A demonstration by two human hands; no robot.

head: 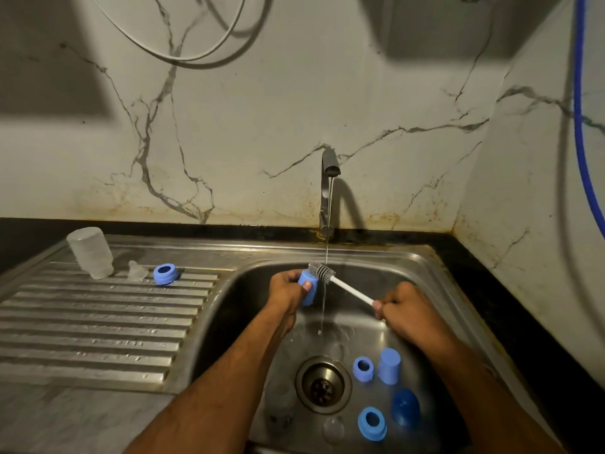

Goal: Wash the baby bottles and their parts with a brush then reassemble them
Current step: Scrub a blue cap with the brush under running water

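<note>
Both forearms are crossing the sink basin, filling its middle beneath the tap, whose water stream is falling between the hands. Blue rings, caps and a clear teat are crowding the basin's near right corner beside the drain. The drainboard's far edge is carrying a bottle, teat and ring; its ribbed near part is lying open.

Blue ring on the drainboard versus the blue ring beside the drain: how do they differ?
The drainboard ring sits on the ribbed drainboard, beside a clear nipple; the drain-side ring lies down in the sink, next to a blue cap. Both are light blue with a round hole.
</note>
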